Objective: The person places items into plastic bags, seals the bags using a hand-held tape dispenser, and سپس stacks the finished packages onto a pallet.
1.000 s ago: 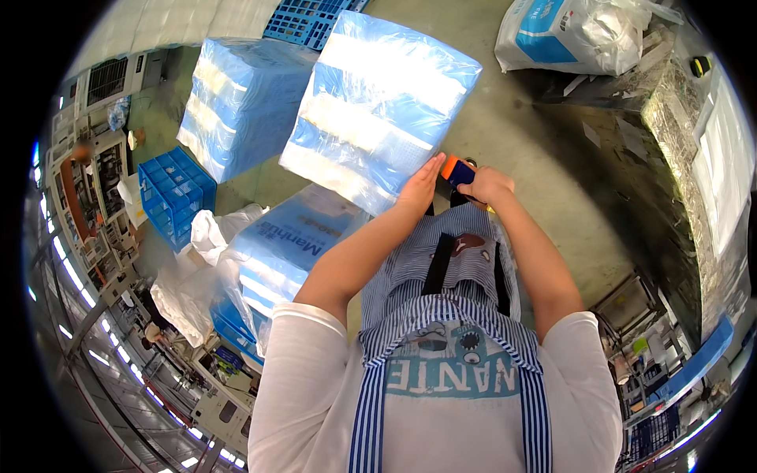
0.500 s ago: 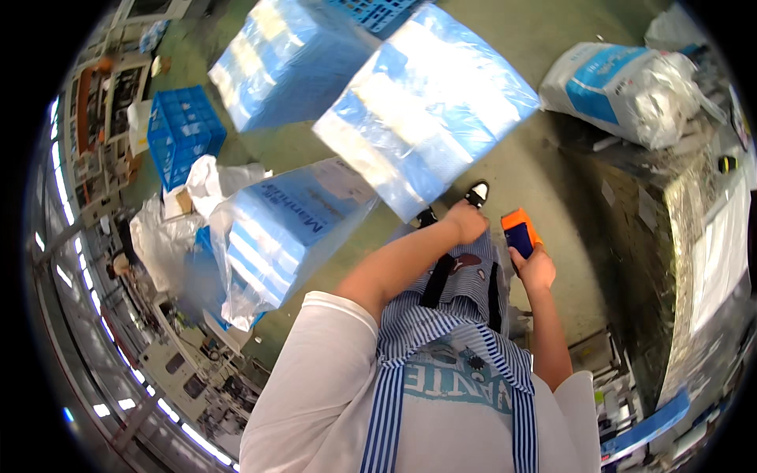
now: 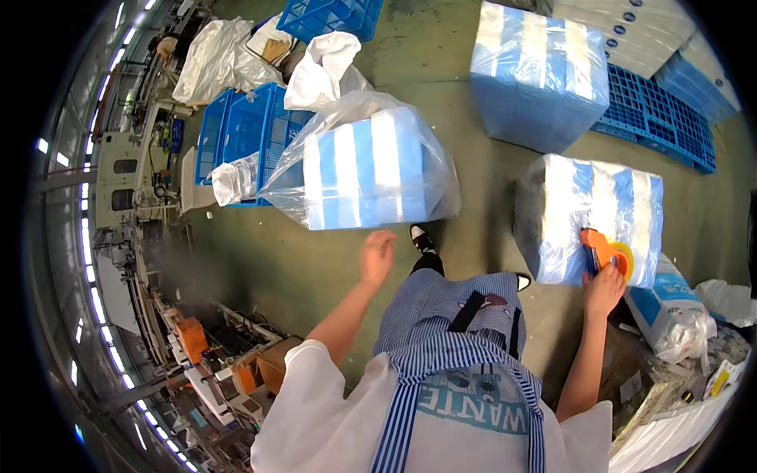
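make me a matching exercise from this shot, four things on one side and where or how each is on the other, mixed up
Things:
1. tape dispenser
2. left hand
3. blue crate
4. white bag

Places or states:
A. open, holding nothing, over the floor
B. on the floor left of the loosely bagged bundle
C. in the right hand, against the wrapped bundle
D. crumpled, above the loosely bagged bundle in the picture

Pairs: 1-C, 2-A, 3-B, 4-D
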Demonstrator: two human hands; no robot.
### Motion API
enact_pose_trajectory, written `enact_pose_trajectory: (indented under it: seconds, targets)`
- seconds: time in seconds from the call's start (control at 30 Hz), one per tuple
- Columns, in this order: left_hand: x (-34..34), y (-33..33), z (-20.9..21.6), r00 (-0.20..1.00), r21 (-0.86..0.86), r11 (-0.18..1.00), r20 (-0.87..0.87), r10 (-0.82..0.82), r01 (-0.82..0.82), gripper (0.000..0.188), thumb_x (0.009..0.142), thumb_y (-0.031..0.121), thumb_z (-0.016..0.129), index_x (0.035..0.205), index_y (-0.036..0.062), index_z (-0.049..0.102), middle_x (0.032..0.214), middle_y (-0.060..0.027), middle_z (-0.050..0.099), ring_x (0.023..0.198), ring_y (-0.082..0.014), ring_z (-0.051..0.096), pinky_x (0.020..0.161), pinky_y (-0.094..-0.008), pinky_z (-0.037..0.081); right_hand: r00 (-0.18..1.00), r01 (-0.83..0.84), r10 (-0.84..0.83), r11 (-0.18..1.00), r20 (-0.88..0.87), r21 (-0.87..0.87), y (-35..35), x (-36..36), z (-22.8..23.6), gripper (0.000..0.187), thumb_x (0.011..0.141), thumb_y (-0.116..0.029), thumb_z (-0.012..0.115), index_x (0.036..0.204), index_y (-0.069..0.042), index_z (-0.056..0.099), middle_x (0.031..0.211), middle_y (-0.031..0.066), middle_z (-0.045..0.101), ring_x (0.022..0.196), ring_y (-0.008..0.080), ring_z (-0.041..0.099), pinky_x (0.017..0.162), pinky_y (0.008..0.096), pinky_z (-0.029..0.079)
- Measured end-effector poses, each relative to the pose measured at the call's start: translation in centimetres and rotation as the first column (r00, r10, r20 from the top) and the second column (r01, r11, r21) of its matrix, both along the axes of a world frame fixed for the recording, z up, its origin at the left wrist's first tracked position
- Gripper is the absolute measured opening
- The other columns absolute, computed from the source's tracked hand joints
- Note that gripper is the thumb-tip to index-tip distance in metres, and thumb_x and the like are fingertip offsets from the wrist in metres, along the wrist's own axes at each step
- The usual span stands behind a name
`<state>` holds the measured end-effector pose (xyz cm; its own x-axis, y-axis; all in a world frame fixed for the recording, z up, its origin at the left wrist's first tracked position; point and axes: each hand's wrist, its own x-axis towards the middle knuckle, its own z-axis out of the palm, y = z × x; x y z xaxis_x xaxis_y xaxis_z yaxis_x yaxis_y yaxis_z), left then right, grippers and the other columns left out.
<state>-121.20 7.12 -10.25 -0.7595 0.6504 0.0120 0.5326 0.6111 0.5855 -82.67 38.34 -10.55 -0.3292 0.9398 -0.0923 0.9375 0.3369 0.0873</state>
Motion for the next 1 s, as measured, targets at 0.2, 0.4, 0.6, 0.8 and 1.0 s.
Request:
enact_pose_trajectory:
  seconds: [0.2, 0.4, 0.6, 0.8, 1.0]
  targets:
    - [-24.4, -6.7, 5.4, 0.621, -0.154, 0.859, -0.753, 0.218, -0.489, 0.04, 0.075, 0.018, 0.07, 0.113, 0.0113, 0.06, 0.126, -0.0117, 0.049, 0.117, -0.0313, 0.044, 0.098, -0.0434, 0.037, 0.853, -0.175, 0.182, 0.983, -0.489, 0.062, -4.9, -16.6, 6.4, 0.043, 0.08, -0.021, 0.071, 0.112, 0.001, 0.055, 0.115, 0.0202, 0.055, 0.108, 0.0377, 0.051, 0.092, 0.0426, 0.041]
    - [-37.6, -4.3, 6.5, 0.971, -0.705, 0.678, -0.234, 0.057, -0.21, 0.03, 0.076, 0.028, 0.069, 0.099, 0.0097, 0.062, 0.104, -0.0096, 0.065, 0.1, -0.0295, 0.06, 0.084, -0.0452, 0.047, 0.9, -0.258, 0.186, 0.956, -0.395, -0.139, -5.2, -39.5, 6.6, 0.062, 0.078, -0.04, 0.071, 0.121, -0.001, 0.048, 0.118, 0.0215, 0.054, 0.103, 0.0391, 0.056, 0.082, 0.0451, 0.048]
    - [-44.1, -11.1, 4.7, 0.974, -0.435, 0.887, -0.221, 0.059, -0.153, 0.02, 0.077, 0.026, 0.069, 0.086, 0.0089, 0.065, 0.091, -0.0139, 0.065, 0.084, -0.0335, 0.062, 0.069, -0.0439, 0.049, 0.94, -0.315, 0.297, 0.945, -0.168, -0.09, -2.3, -42.5, 4.4, 0.025, 0.081, -0.024, 0.065, 0.101, -0.011, 0.057, 0.087, 0.0129, 0.066, 0.084, 0.0341, 0.063, 0.07, 0.0443, 0.049]
    - [-48.0, -18.7, 3.4, 0.962, -0.34, 0.913, 0.066, 0.263, -0.226, 0.025, 0.076, 0.025, 0.073, 0.077, 0.0038, 0.061, 0.062, -0.0104, 0.059, 0.059, -0.0251, 0.059, 0.055, -0.0358, 0.047, 0.916, -0.23, 0.122, 0.94, -0.383, -0.25, 1.7, -39.3, 5.7, 0.018, 0.08, -0.021, 0.068, 0.084, -0.004, 0.063, 0.067, 0.0091, 0.062, 0.062, 0.0229, 0.062, 0.057, 0.0361, 0.046]
    - [-48.3, -18.6, 8.6, 0.704, -0.324, 0.913, 0.586, 0.4, -0.249, 0.022, 0.075, 0.016, 0.077, 0.069, 0.0067, 0.058, 0.055, 0.0015, 0.051, 0.041, -0.0065, 0.045, 0.036, -0.0225, 0.034, 0.856, -0.237, -0.118, 0.776, -0.503, -0.584, 3.6, -39.5, 9.5, 0.011, 0.084, -0.013, 0.062, 0.085, -0.001, 0.063, 0.065, 0.0035, 0.061, 0.048, 0.01, 0.055, 0.043, 0.0243, 0.041]
